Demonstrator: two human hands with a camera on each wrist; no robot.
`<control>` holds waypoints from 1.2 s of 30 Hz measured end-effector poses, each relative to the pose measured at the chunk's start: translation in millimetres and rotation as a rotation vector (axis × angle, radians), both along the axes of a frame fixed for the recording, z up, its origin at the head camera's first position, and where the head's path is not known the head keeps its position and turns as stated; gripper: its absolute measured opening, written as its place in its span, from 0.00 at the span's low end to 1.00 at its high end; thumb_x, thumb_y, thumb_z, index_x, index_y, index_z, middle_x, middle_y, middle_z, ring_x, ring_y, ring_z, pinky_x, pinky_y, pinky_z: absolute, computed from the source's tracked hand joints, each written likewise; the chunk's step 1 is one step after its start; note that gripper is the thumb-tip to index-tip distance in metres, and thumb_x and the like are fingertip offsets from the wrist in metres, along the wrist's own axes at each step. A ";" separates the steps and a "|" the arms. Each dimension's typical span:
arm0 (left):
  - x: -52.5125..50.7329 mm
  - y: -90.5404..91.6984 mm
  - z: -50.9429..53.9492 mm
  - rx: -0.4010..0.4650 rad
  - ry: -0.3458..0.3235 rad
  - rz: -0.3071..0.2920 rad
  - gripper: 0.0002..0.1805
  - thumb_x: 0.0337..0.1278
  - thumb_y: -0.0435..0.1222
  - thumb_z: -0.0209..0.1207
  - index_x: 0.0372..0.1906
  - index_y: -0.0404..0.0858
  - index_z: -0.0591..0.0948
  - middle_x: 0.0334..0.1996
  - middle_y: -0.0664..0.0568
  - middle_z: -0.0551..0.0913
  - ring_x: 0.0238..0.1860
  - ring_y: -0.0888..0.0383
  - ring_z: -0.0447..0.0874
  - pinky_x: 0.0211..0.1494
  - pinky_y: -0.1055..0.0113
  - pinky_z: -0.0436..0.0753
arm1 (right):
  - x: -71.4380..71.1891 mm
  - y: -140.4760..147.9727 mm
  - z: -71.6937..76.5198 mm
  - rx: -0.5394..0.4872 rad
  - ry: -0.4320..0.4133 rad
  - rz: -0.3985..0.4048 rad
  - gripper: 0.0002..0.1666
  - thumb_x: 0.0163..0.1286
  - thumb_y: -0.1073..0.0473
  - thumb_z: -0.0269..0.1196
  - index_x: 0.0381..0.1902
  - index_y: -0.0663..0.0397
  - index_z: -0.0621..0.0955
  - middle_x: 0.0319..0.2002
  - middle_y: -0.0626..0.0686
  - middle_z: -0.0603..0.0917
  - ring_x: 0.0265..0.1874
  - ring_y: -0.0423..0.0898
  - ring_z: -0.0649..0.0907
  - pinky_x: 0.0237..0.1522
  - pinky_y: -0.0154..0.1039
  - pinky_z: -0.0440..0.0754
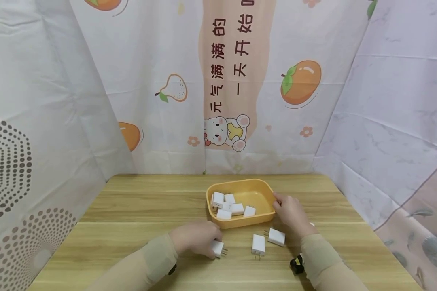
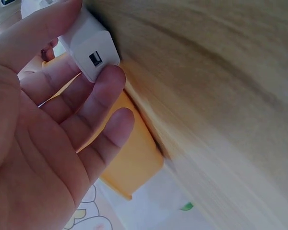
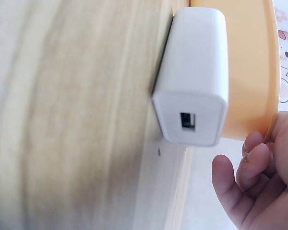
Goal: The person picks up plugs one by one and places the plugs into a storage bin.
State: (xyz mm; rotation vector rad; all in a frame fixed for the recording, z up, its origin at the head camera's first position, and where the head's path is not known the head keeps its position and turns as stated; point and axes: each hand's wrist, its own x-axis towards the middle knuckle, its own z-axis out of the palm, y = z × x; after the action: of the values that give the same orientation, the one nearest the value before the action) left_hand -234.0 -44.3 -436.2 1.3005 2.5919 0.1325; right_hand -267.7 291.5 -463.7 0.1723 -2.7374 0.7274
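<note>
Head view: from above, faces forward-down over table (image 1: 138, 202); both wrist views: close, low, tipped sideways; yellow bin (image 1: 245, 221) shared by all three

Wood-grain tabletop (image 1: 145, 208) before you

A yellow plastic bin (image 1: 247, 221) stands toward its far edge. Nearer you lie a white USB charger (image 1: 258, 243), prongs facing you, and just beside it a second charger (image 1: 277, 237), prongs to your left.

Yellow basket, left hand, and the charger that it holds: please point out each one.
Yellow basket (image 1: 245, 222): head view, front wall.
Left hand (image 1: 197, 238): head view, back of hand.
Charger (image 2: 90, 49): left wrist view, end with the port.
</note>
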 end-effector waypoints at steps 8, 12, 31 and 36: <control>2.5 -1.5 9.0 0.110 -0.016 -0.026 0.12 0.45 0.42 0.74 0.39 0.51 0.86 0.35 0.68 0.78 0.32 0.70 0.75 0.36 0.74 0.76 | 1.2 -1.5 2.3 -0.003 -0.003 0.001 0.25 0.70 0.64 0.57 0.63 0.65 0.80 0.43 0.62 0.86 0.13 0.45 0.67 0.17 0.40 0.67; 1.9 -4.2 17.6 0.177 0.020 -0.033 0.13 0.49 0.44 0.74 0.41 0.50 0.86 0.37 0.67 0.78 0.35 0.70 0.75 0.38 0.74 0.76 | 0.8 -1.2 1.3 0.006 0.010 0.004 0.25 0.70 0.65 0.57 0.63 0.65 0.80 0.43 0.62 0.86 0.14 0.45 0.67 0.18 0.41 0.67; -5.0 -21.5 48.2 0.501 0.297 0.080 0.23 0.58 0.45 0.72 0.55 0.39 0.83 0.48 0.52 0.82 0.43 0.60 0.80 0.46 0.66 0.82 | -0.5 -1.1 -1.2 -0.004 -0.011 -0.010 0.25 0.71 0.63 0.57 0.64 0.64 0.80 0.33 0.57 0.84 0.11 0.42 0.63 0.15 0.38 0.64; -7.1 -20.7 46.6 0.483 0.300 0.096 0.23 0.58 0.47 0.71 0.54 0.40 0.84 0.50 0.51 0.83 0.44 0.60 0.81 0.47 0.65 0.82 | -0.8 -1.1 -1.7 -0.009 -0.022 -0.016 0.25 0.71 0.63 0.57 0.64 0.63 0.79 0.34 0.57 0.84 0.11 0.42 0.64 0.15 0.38 0.64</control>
State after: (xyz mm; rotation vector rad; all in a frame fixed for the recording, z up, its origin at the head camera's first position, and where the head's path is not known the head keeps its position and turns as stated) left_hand -241.1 -65.0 -389.6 1.4343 3.0017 0.6644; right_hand -268.4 290.5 -465.4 0.1410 -2.7528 0.7420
